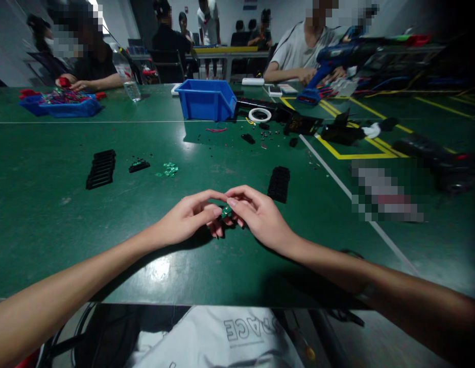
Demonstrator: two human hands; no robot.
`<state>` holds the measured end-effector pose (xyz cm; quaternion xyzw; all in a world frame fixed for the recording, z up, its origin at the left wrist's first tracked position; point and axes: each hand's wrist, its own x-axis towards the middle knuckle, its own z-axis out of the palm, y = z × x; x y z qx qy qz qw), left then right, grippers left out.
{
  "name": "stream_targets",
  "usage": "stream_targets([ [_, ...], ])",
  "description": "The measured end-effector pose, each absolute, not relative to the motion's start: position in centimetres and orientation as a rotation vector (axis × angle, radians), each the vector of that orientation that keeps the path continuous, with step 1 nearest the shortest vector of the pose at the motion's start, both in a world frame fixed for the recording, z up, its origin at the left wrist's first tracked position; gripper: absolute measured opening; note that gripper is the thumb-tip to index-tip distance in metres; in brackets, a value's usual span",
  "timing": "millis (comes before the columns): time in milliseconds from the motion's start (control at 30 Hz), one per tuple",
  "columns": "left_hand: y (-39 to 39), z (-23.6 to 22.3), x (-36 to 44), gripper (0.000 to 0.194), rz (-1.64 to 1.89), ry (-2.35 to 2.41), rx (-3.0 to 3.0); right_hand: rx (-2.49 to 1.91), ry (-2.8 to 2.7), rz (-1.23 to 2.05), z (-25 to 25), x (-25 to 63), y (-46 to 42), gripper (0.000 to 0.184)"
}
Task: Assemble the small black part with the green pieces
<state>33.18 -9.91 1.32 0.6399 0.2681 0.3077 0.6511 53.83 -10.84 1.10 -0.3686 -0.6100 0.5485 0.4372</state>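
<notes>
My left hand point(189, 219) and my right hand point(256, 214) meet over the green table point(69, 220), fingertips touching. Both pinch a small green part point(226, 210) between them; most of it is hidden by the fingers. A black ribbed block point(279, 183) lies just beyond my right hand. Farther left sit a small pile of green parts point(168, 169), a small black piece point(139, 165) and a long black ribbed strip point(101, 168).
A blue bin point(207, 98) stands at the table's middle back, with a white tape ring point(259, 114) and black parts beside it. A blue tray point(61, 105) of coloured bits sits far left by a person's hands. Another person holds a blue power tool point(337, 59) far right.
</notes>
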Motion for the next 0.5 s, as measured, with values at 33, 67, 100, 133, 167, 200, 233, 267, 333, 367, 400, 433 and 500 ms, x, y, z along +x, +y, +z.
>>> stream_targets([
  [33,-9.93,1.26,33.19,0.040,0.682,0.594,1.435,-0.918,-1.505,1.371,1.04,53.85,-10.78,0.015],
  [67,-9.94,1.21,33.21,0.043,0.668,0.584,1.421,-0.922,-1.496,1.375,1.00,53.87,-10.72,0.016],
  [100,-9.96,1.18,33.23,0.045,0.657,0.578,1.407,-0.926,-1.492,1.375,0.98,53.89,-10.68,0.017],
  [133,-9.97,1.18,33.26,0.047,0.650,0.577,1.393,-0.932,-1.493,1.371,0.98,53.93,-10.64,0.017],
  [167,-9.97,1.21,33.29,0.047,0.650,0.578,1.377,-0.939,-1.497,1.366,1.02,53.96,-10.62,0.018],
  [200,-9.97,1.25,33.33,0.047,0.653,0.582,1.360,-0.948,-1.502,1.361,1.08,54.00,-10.61,0.019],
  [233,-9.97,1.32,33.38,0.046,0.659,0.584,1.345,-0.955,-1.506,1.359,1.17,54.05,-10.63,0.020],
  [267,-9.96,1.40,33.43,0.044,0.669,0.582,1.332,-0.960,-1.509,1.362,1.28,54.09,-10.65,0.021],
  [333,-9.96,1.58,33.49,0.042,0.693,0.571,1.315,-0.949,-1.519,1.380,1.51,54.14,-10.74,0.022],
  [367,-9.97,1.66,33.51,0.042,0.707,0.567,1.310,-0.934,-1.529,1.396,1.60,54.15,-10.81,0.023],
  [400,-9.98,1.73,33.53,0.042,0.725,0.567,1.303,-0.916,-1.544,1.416,1.66,54.14,-10.87,0.023],
  [433,-9.98,1.78,33.53,0.041,0.748,0.573,1.294,-0.899,-1.562,1.434,1.68,54.11,-10.93,0.024],
  [500,-10.00,1.80,33.54,0.040,0.794,0.599,1.272,-0.889,-1.590,1.458,1.61,54.01,-11.04,0.024],
])
